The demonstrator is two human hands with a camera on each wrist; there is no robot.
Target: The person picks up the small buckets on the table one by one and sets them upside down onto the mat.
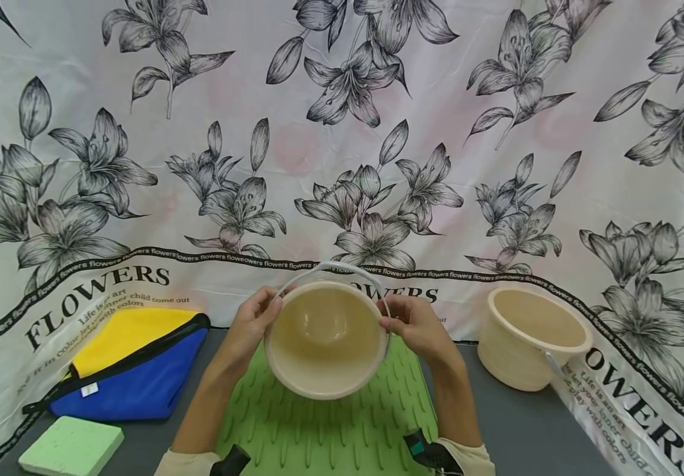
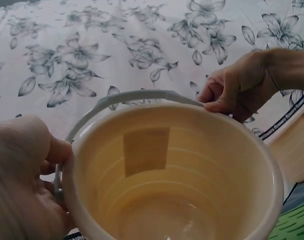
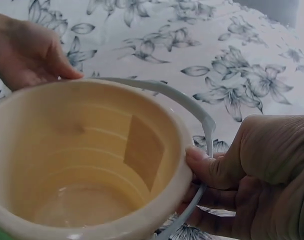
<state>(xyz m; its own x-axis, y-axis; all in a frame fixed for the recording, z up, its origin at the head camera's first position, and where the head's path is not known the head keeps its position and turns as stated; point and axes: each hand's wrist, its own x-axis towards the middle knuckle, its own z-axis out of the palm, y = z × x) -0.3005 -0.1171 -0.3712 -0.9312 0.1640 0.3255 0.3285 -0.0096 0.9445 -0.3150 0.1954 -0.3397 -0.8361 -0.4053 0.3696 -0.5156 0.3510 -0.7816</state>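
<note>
A cream plastic bucket [image 1: 327,344] is held up over the green ridged mat, its open mouth tilted toward the head camera. My left hand [image 1: 256,318] grips its rim on the left side, and my right hand [image 1: 416,325] grips the rim on the right. The grey handle [image 2: 136,95] arches up behind the far rim and passes by both hands. Inside, a darker square patch [image 3: 144,152] shows on the wall, and nothing lies in the bucket. In the right wrist view the thumb presses on the rim, with the other fingers behind it.
A second cream bucket [image 1: 526,344] stands at the right on the grey table [image 1: 526,430]. Left lie folded yellow and blue cloths [image 1: 133,363] with black edging and a light green sponge block [image 1: 73,446]. The green mat [image 1: 318,430] spreads underneath; a flowered curtain [image 1: 342,145] hangs behind.
</note>
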